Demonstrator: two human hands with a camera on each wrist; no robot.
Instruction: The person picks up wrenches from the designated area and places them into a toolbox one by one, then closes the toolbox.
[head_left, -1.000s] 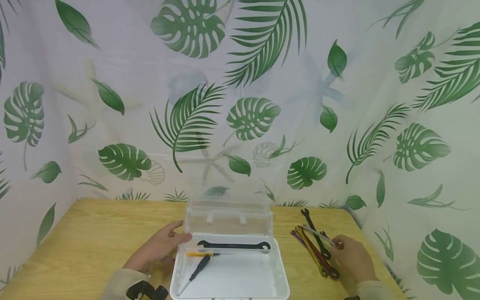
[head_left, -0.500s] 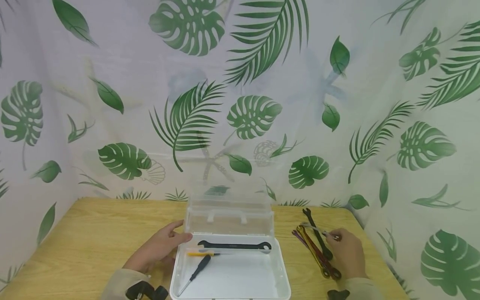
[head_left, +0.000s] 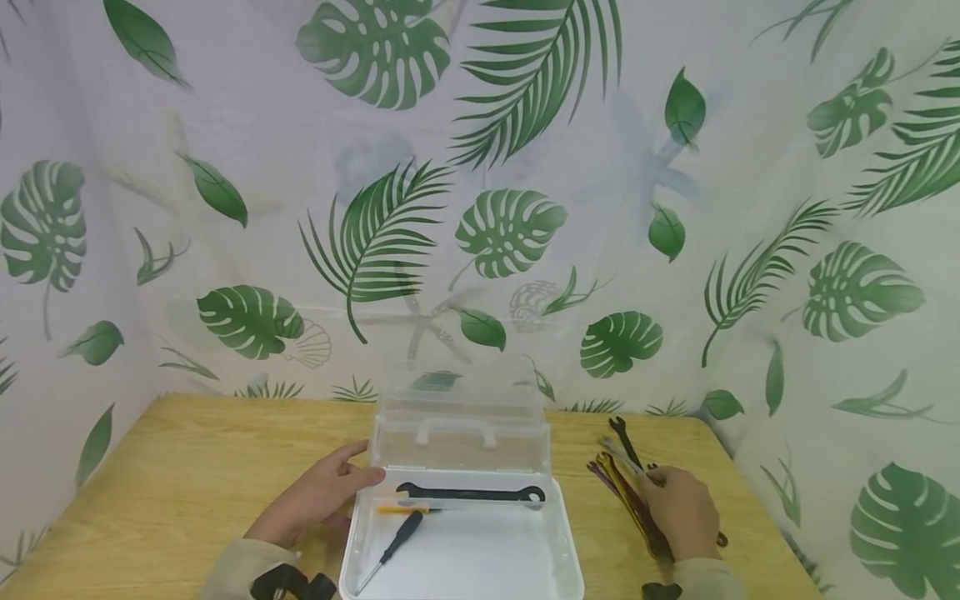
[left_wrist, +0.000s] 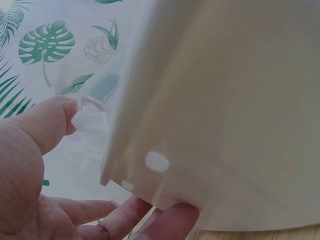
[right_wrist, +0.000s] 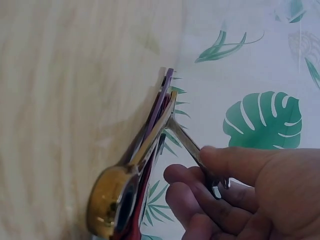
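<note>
A white plastic box (head_left: 567,537) stands with its clear lid (head_left: 457,450) raised. My left hand (head_left: 318,493) grips its rear left corner, thumb at the rim and fingers against the outer wall (left_wrist: 240,150). Inside lie a black wrench (head_left: 471,493) along the back, an orange-handled tool (head_left: 397,508) and a black-handled screwdriver (head_left: 400,536). To the box's right, my right hand (head_left: 684,510) pinches a silver wrench (right_wrist: 186,142) between thumb and fingers. The silver wrench overlaps a pile with a gold wrench (right_wrist: 107,202), a purple wrench (right_wrist: 160,100) and a red wrench (right_wrist: 142,200).
A black wrench (head_left: 624,437) shows at the far end of the pile, partly hidden by the right hand. The wooden table (head_left: 247,450) meets a leaf-printed curtain (head_left: 450,250) at the back and sides.
My right hand has moved left over the wrench pile with the silver wrench, which now slants more steeply. The left hand stays at the box corner.
</note>
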